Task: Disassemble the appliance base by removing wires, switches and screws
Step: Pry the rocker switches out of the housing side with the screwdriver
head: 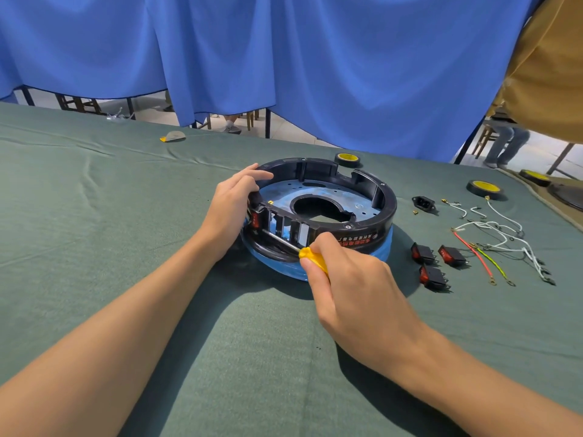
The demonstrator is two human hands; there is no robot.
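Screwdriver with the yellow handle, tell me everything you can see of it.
The screwdriver has a yellow, plastic-looking handle and a slim, shiny metal shaft. The right hand grips the handle, its fingers curled round it so that only the front end shows. The tool lies nearly level, pointing left and away into the near wall of the black appliance base, towards a red switch mounted there. Its tip is hidden.

A table (94,247) under green cloth carries a round black appliance base (387,201) near its middle. Toward the right edge lie three black switches (433,276), a black socket (424,203) and loose wires (504,234). Two tape rolls (484,188) sit nearer the far edge, and a small scrap (173,136) lies by the far edge, leftward.
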